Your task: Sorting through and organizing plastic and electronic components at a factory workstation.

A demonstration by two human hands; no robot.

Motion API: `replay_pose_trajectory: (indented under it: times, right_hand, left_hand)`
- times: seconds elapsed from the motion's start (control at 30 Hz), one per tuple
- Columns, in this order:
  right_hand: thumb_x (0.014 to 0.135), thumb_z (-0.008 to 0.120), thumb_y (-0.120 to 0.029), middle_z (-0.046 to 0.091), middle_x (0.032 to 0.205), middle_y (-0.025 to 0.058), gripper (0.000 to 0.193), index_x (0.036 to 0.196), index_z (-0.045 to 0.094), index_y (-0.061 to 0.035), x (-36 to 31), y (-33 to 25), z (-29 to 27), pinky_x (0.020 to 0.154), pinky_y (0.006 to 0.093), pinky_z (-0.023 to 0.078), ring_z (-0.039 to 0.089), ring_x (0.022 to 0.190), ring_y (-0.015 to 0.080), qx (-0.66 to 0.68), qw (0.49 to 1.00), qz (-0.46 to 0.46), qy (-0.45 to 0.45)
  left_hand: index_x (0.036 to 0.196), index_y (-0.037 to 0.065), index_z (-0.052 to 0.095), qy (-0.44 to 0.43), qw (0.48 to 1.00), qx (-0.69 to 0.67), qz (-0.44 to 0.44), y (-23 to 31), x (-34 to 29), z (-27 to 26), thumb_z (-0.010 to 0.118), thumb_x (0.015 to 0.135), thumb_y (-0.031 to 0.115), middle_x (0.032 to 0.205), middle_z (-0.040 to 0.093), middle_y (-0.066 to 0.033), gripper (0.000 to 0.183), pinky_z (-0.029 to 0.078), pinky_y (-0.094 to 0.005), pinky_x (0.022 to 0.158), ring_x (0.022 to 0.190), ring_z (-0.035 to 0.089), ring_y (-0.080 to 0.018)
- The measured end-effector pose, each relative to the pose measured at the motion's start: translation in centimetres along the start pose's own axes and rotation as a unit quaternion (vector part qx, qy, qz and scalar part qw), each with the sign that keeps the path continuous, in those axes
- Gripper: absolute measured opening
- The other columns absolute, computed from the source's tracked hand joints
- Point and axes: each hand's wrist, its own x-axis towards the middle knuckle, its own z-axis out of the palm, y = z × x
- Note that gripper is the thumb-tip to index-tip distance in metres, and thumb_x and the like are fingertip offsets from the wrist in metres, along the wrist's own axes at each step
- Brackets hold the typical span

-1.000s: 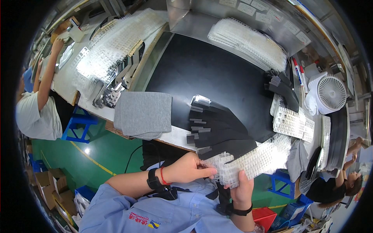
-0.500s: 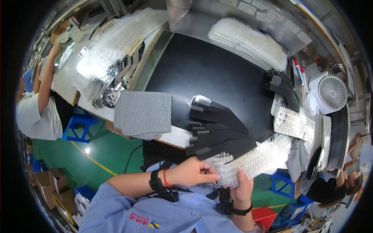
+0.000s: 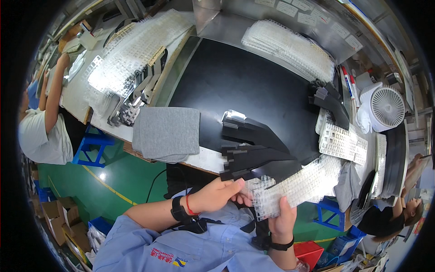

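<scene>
Grid sheets (image 3: 299, 186): translucent, at the black mat's (image 3: 244, 72) near edge, toward its right.
Right hand (image 3: 282, 221): clamped on the sheets, my thumb on top.
Left hand (image 3: 216, 195): my fingertips at the sheets; pinched or not, can't tell.
Black strips (image 3: 258, 164): fanned over the mat's near edge.

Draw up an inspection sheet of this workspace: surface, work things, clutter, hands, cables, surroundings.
Surface: black mat, shiny, partly covered.
Job's things: pale grids, held; black strips, fanned beside them.
Clutter: folded gray cloth at left; pens and fan at right.
Hands: right hand grips the grids; left hand at their left end, grip unclear.
Cables: one thin dark cable over green floor.
Surroundings: blue stools and co-workers on both sides.
</scene>
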Motion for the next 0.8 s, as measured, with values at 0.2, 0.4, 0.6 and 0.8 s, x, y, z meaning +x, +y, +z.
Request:
replay_pose_trajectory:
  times: [0.2, 0.4, 0.6, 0.8]
  right_hand:
    - [0.089, 0.053, -0.023, 0.046, 0.126, 0.0148, 0.055, 0.133, 0.031, 0.0019, -0.09, -0.27, 0.21, 0.096, 0.0396, 0.040, 0.049, 0.113, 0.0263, 0.001, 1.000, -0.004, 0.003]
    - [0.089, 0.053, -0.023, 0.046, 0.126, 0.0149, 0.055, 0.133, 0.031, 0.0023, -0.07, -0.23, 0.24, 0.096, 0.0396, 0.040, 0.050, 0.113, 0.0266, -0.002, 1.000, -0.011, 0.010]
    - [0.089, 0.054, -0.023, 0.046, 0.126, 0.0152, 0.055, 0.132, 0.031, 0.0028, -0.05, 0.18, -0.54, 0.096, 0.0396, 0.040, 0.049, 0.114, 0.0266, 0.006, 1.000, -0.011, 0.022]
    - [0.090, 0.052, -0.022, 0.046, 0.127, 0.0158, 0.053, 0.132, 0.031, 0.0034, 0.13, 0.60, -0.58, 0.097, 0.0405, 0.039, 0.049, 0.114, 0.0273, -0.005, 0.999, -0.027, 0.024]
  left_hand:
    - [0.096, 0.000, 0.065, -0.013, 0.987, 0.144, 0.067, 0.17, 0.08, 0.25, 0.056, 0.091, 0.018, 0.086, 0.066, -0.0051, 0.021, 0.048, -0.0249, 0.076, 0.082, 0.060, -0.0092]
    - [0.097, -0.001, 0.064, 0.010, 0.997, 0.074, 0.034, 0.11, -0.01, 0.51, 0.057, 0.091, 0.017, 0.083, 0.066, -0.0050, 0.021, 0.048, -0.0234, 0.074, 0.080, 0.060, -0.0089]
    - [0.096, 0.000, 0.064, 0.003, 1.000, -0.001, 0.016, -0.19, 0.11, 0.10, 0.053, 0.093, 0.018, 0.083, 0.066, -0.0049, 0.022, 0.047, -0.0226, 0.072, 0.078, 0.059, -0.0089]
    - [0.094, -0.001, 0.064, 0.014, 0.995, 0.075, 0.066, -0.14, 0.20, 0.48, 0.050, 0.094, 0.018, 0.082, 0.067, -0.0056, 0.023, 0.046, -0.0236, 0.070, 0.078, 0.059, -0.0095]
